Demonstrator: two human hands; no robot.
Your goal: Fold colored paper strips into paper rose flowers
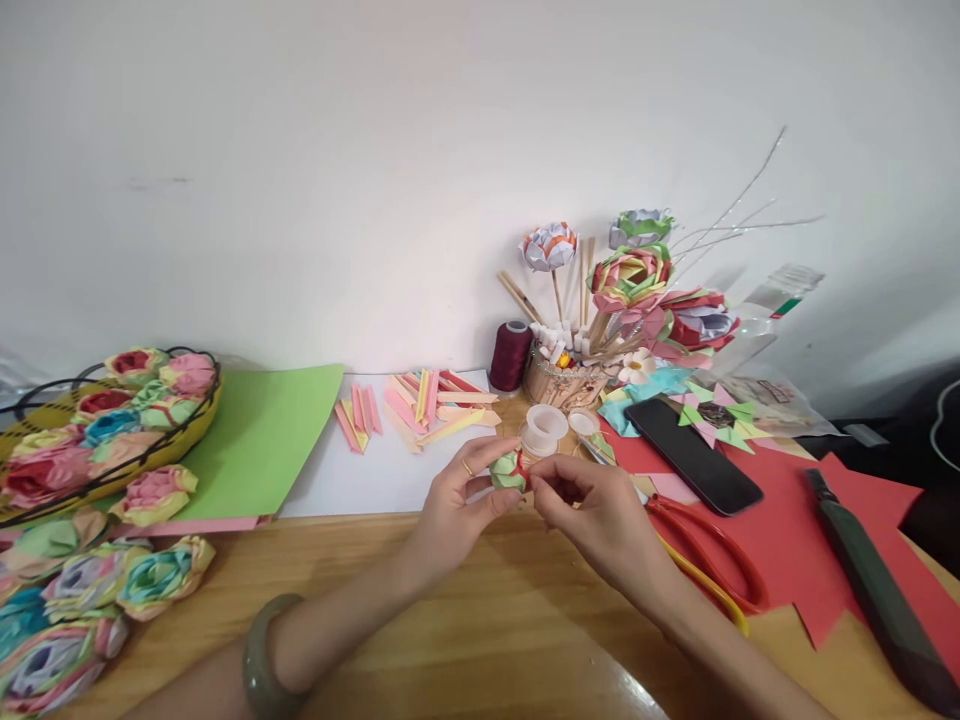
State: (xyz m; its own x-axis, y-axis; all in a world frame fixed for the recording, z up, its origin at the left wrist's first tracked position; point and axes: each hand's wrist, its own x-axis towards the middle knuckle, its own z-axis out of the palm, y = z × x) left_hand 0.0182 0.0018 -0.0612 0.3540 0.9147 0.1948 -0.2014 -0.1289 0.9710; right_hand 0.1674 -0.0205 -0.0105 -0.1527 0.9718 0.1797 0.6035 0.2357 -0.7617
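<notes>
Between finger and thumb, my left hand point(461, 495) grips a small folded paper flower point(508, 471), pale green with red at its right side. My right hand point(581, 490) is closed in a pinch at the flower's red edge; whether it grips the paper or something thin there is hidden by the fingers. Just behind the hands stands a white plastic spool point(545, 428). Scissors with red and yellow handles point(720, 550) lie beside my right wrist, their blades partly covered by the hand.
A yellow basket point(191, 415) of paper flowers stands at left, with more flowers point(165, 577) before it. Folded paper strips point(435, 400) lie behind my hands. Maroon thread point(511, 357) and a holder point(562, 385) of sticks stand behind. At right are a phone point(694, 455) and a dark-handled tool point(877, 580).
</notes>
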